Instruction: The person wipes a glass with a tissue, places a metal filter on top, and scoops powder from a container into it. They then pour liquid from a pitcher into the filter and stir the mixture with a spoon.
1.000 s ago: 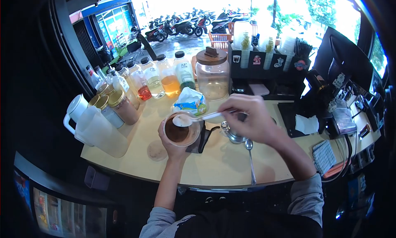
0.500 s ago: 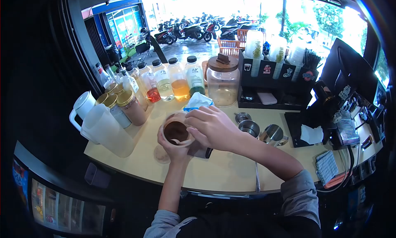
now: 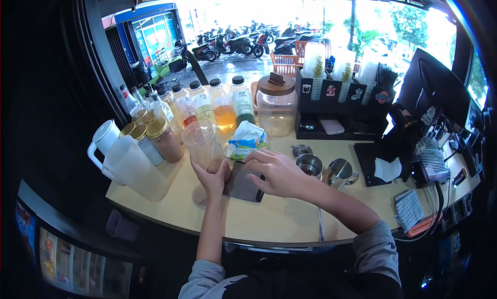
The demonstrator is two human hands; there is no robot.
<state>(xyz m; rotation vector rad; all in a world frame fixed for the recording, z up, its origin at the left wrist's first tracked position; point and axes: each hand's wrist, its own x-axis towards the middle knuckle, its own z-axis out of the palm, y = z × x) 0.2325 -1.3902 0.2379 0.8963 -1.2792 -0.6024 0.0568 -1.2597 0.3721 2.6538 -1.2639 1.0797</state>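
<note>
While the left hand (image 3: 211, 180) holds a cup (image 3: 202, 145) — right hand (image 3: 278, 173) nearby.

The person wears light grey sleeves (image 3: 377, 251), creased and bunched at the elbows, with a plain black garment (image 3: 305, 281) across the front of the body.

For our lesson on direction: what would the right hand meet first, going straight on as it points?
Leftward from the right hand, probably the left hand around the clear cup; the soft pack lies close, depth unclear.
</note>
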